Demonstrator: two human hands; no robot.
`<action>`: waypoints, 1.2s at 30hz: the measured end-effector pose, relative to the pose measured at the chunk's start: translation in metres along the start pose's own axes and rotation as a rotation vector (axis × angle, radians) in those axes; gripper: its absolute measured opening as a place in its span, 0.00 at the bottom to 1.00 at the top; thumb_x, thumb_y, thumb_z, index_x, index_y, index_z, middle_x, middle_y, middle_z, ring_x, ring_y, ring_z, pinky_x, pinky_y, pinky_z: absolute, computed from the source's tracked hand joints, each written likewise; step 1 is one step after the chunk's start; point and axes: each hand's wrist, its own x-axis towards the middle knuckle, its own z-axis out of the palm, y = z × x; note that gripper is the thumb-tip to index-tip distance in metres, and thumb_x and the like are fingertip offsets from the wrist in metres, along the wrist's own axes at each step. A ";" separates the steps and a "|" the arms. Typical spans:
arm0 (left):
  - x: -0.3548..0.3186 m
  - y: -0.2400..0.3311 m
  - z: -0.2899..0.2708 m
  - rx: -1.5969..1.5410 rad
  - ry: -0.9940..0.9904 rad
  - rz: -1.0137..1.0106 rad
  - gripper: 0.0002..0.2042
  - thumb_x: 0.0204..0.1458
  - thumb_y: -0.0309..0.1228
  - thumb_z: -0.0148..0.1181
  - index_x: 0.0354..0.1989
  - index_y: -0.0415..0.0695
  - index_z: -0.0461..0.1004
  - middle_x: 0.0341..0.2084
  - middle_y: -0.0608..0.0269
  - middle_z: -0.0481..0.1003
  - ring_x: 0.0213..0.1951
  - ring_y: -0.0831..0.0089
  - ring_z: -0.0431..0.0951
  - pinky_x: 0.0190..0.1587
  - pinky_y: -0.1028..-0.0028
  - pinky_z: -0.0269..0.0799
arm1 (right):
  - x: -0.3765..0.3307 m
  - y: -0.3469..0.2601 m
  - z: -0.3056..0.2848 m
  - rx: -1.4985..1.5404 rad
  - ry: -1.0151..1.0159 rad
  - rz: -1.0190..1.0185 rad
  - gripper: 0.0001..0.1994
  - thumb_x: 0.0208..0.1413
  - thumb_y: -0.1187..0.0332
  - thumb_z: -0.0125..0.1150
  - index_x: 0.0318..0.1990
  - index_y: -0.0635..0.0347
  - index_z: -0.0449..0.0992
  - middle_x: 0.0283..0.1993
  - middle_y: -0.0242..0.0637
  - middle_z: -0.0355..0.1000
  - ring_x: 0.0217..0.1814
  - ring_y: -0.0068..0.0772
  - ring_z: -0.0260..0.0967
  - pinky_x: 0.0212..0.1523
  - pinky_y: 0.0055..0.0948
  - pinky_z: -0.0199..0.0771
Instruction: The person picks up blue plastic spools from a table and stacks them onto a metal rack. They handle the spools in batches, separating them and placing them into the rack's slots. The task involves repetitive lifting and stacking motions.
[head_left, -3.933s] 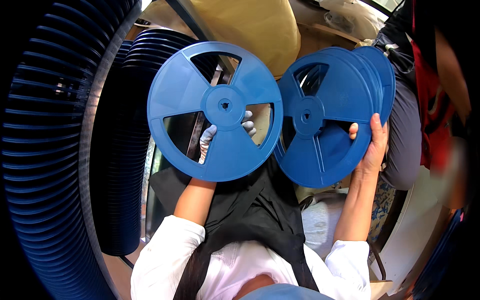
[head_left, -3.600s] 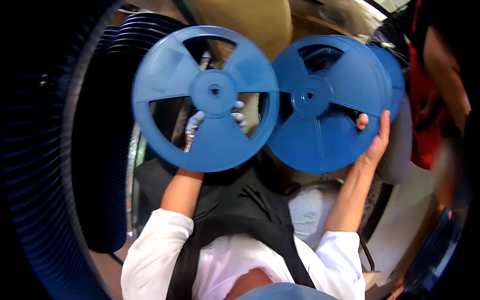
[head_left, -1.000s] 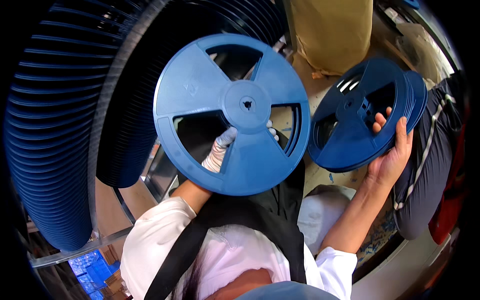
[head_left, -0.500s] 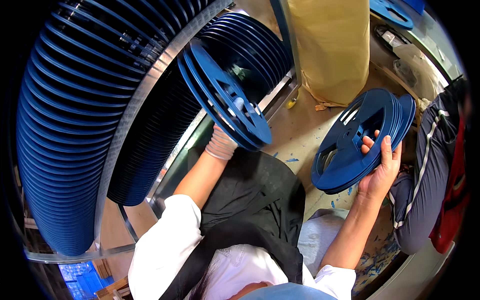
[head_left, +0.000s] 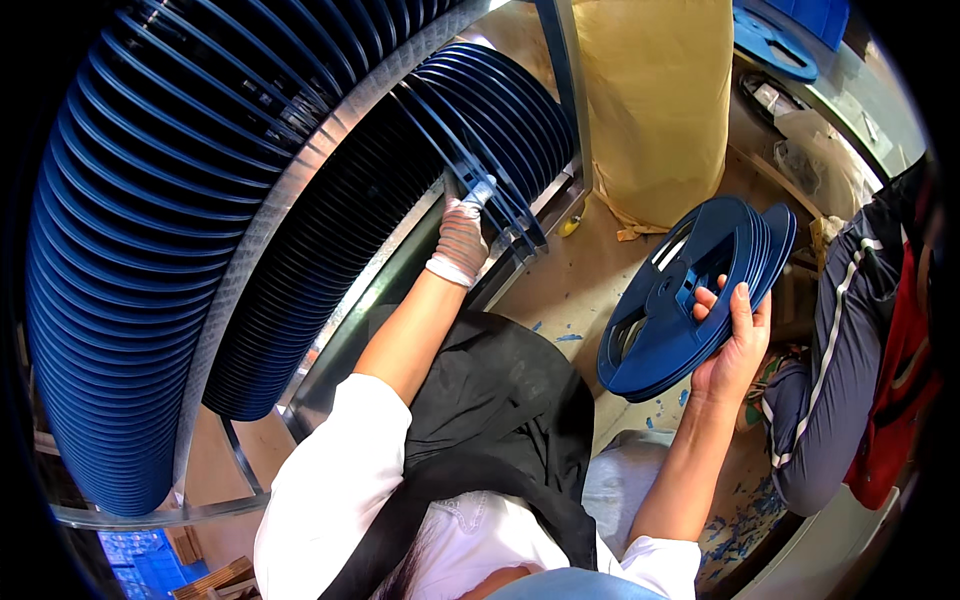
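Observation:
My left hand [head_left: 463, 238], in a thin striped glove, is closed on a blue plastic reel [head_left: 512, 208] seen nearly edge-on. That reel sits at the lower rack row, between a dark packed run of reels [head_left: 310, 250] and a looser group of blue reels [head_left: 510, 110] at the far end. My bare right hand [head_left: 735, 340] grips a stack of several blue reels [head_left: 655, 340] by the near right side, fingers reaching through an opening. The stack is held tilted in the air, right of my lap. My left fingertips are partly hidden.
A curved upper row of blue reels [head_left: 120, 280] fills the left, along a metal rail [head_left: 265, 215]. A yellow-wrapped column [head_left: 655, 100] stands ahead. Another person's leg in dark trousers [head_left: 815, 370] is at the right. Blue scraps [head_left: 745, 530] litter the floor. A blue reel [head_left: 775, 45] lies far right.
My left hand has moved forward and right toward the rack, and its reels have turned from tilted to nearly edge-on. The stack in my right hand has shifted slightly left and down.

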 end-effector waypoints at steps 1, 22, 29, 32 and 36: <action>-0.010 0.006 0.017 0.034 0.067 -0.065 0.42 0.45 0.26 0.66 0.66 0.72 0.49 0.50 0.63 0.69 0.47 0.57 0.72 0.38 0.46 0.72 | 0.001 0.000 -0.001 -0.004 0.004 -0.004 0.16 0.57 0.70 0.59 0.51 0.64 0.66 0.38 0.41 0.71 0.29 0.32 0.77 0.26 0.24 0.81; 0.038 -0.010 0.000 -0.327 -0.108 -0.163 0.24 0.53 0.34 0.58 0.59 0.59 0.59 0.47 0.58 0.72 0.45 0.56 0.75 0.41 0.50 0.75 | 0.008 0.012 -0.002 -0.069 0.002 -0.005 0.11 0.58 0.68 0.58 0.46 0.61 0.69 0.38 0.41 0.73 0.30 0.32 0.77 0.25 0.22 0.80; 0.087 -0.009 -0.022 -0.350 -0.044 -0.009 0.28 0.48 0.34 0.61 0.59 0.62 0.61 0.58 0.61 0.65 0.59 0.55 0.63 0.61 0.47 0.57 | 0.007 0.012 0.000 -0.054 -0.019 -0.011 0.11 0.59 0.68 0.57 0.46 0.61 0.68 0.38 0.40 0.73 0.30 0.30 0.77 0.24 0.21 0.79; 0.091 -0.025 -0.024 -0.318 -0.099 -0.106 0.28 0.50 0.42 0.58 0.61 0.59 0.61 0.62 0.62 0.62 0.62 0.56 0.59 0.64 0.53 0.51 | 0.006 0.006 -0.005 -0.063 0.017 -0.022 0.11 0.59 0.68 0.57 0.46 0.62 0.68 0.38 0.40 0.73 0.30 0.30 0.77 0.24 0.21 0.79; 0.138 -0.041 -0.075 -0.141 -0.077 -0.005 0.30 0.51 0.47 0.55 0.63 0.53 0.59 0.64 0.62 0.60 0.63 0.56 0.58 0.65 0.55 0.49 | 0.005 0.011 -0.002 -0.050 -0.016 -0.002 0.11 0.59 0.68 0.57 0.47 0.62 0.68 0.38 0.40 0.73 0.29 0.30 0.77 0.24 0.21 0.80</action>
